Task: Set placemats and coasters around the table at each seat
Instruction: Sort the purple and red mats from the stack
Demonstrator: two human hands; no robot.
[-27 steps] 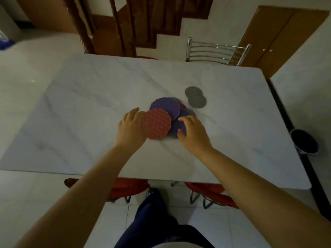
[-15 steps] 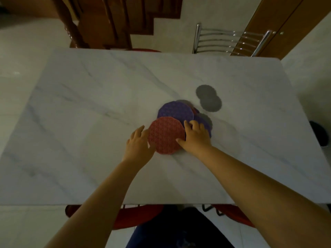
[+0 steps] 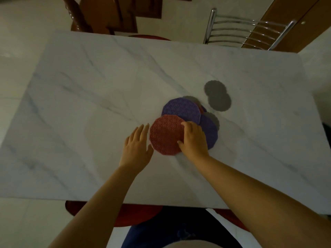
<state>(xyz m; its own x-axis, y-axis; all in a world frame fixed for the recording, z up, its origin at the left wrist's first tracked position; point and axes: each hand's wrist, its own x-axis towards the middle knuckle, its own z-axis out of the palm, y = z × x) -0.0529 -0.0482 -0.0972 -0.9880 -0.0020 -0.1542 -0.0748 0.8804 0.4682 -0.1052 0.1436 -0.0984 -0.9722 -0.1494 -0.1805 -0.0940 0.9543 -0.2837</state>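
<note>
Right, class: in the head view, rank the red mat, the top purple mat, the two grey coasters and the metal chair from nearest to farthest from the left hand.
1. red mat, right beside the left hand
2. top purple mat, behind the red one
3. grey coasters, farther right
4. metal chair, at the far right

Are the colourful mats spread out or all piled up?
Piled up. The red mat overlaps the purple mats in one heap, and the right hand rests on it.
</note>
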